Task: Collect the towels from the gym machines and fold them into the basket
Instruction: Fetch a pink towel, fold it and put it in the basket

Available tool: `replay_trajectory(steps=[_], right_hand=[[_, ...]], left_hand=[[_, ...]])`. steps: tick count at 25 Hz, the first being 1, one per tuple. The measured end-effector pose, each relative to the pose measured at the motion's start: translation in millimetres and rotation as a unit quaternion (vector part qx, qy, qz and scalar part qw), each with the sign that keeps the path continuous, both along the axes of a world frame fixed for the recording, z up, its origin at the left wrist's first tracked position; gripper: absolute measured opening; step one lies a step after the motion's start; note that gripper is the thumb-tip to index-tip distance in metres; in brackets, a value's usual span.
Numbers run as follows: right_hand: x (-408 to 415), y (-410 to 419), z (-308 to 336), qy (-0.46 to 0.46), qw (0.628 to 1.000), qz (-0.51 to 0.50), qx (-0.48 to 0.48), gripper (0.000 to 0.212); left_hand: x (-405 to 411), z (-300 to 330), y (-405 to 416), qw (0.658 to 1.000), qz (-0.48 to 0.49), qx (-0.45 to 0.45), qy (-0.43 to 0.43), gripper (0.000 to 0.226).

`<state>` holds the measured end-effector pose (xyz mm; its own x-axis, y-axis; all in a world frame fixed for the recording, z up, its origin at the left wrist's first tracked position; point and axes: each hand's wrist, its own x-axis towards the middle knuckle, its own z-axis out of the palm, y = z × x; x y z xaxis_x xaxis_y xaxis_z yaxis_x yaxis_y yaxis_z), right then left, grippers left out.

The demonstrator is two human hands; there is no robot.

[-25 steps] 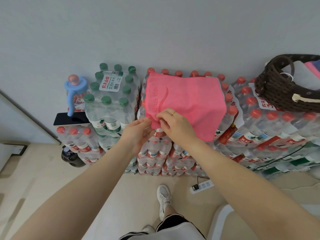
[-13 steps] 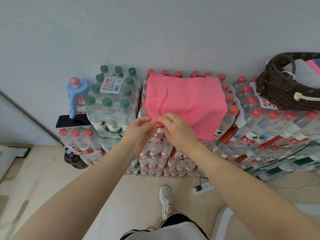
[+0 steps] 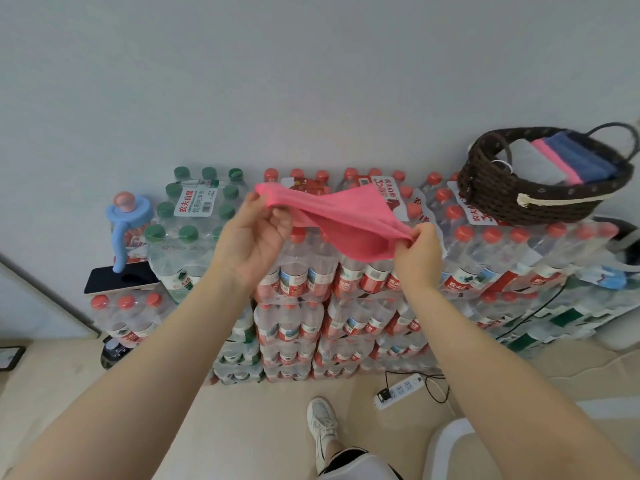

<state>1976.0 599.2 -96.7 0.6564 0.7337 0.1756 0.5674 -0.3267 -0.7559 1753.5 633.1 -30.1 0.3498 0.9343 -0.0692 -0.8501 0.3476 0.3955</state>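
Pink towel lifted above stacked water bottles, pinched by left hand and right hand at opposite edges. Sags between grips: likely soft, light, non-slip. Best held at corners for folding toward basket.

Pink towel: thin cloth, stretched and sagging between the left hand and right hand, one corner pinched by each. Brown woven basket: up-right of the right hand, holding folded towels (grey, pink, blue).
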Motion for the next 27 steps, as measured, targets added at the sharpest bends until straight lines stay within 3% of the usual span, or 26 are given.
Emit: replay_trajectory(steps=[2, 5, 7, 9, 12, 13, 16, 18, 21, 23, 24, 25, 27], right_hand=[[10, -6, 10, -0.008, 1.0, -0.018, 0.008, 0.015], [20, -6, 33, -0.021, 0.999, -0.037, 0.005, 0.021], [20, 3, 54, 0.154, 0.983, -0.058, 0.079, 0.022], [18, 15, 80, 0.377, 0.904, -0.035, 0.201, 0.02], [17, 44, 118, 0.555, 0.773, 0.04, 0.304, 0.024], [18, 56, 126, 0.568, 0.761, 0.058, 0.31, 0.03], [33, 96, 131, 0.507, 0.824, 0.063, 0.243, 0.043], [48, 122, 136, 0.504, 0.827, 0.063, 0.243, 0.045], [66, 150, 163, 0.599, 0.716, 0.099, 0.345, 0.026], [71, 157, 177, 0.62, 0.68, 0.118, 0.373, 0.017], [72, 155, 177, 0.606, 0.697, 0.12, 0.363, 0.017], [72, 148, 172, 0.568, 0.742, 0.108, 0.338, 0.017], [71, 130, 152, 0.417, 0.872, 0.047, 0.251, 0.019]], left_hand=[[-3, 5, 5, 0.997, 0.025, 0.0, -0.069, 0.056], [-1, 11, 8, 0.993, 0.05, 0.013, -0.106, 0.051], [2, 17, 15, 0.991, 0.069, 0.0, -0.117, 0.03], [4, 25, 29, 0.986, 0.105, -0.035, -0.124, 0.019], [7, 38, 61, 0.98, 0.138, -0.063, -0.132, 0.029], [10, 41, 74, 0.979, 0.146, -0.067, -0.122, 0.031], [25, 48, 113, 0.986, 0.151, -0.058, -0.029, 0.035], [35, 60, 139, 0.989, 0.141, -0.029, 0.024, 0.038], [47, 92, 167, 0.991, 0.125, 0.027, 0.029, 0.036], [51, 108, 174, 0.991, 0.114, 0.067, 0.022, 0.035], [50, 109, 172, 0.991, 0.107, 0.081, 0.028, 0.034], [48, 104, 168, 0.991, 0.101, 0.084, 0.041, 0.034], [39, 83, 155, 0.987, 0.097, 0.069, 0.109, 0.033]])
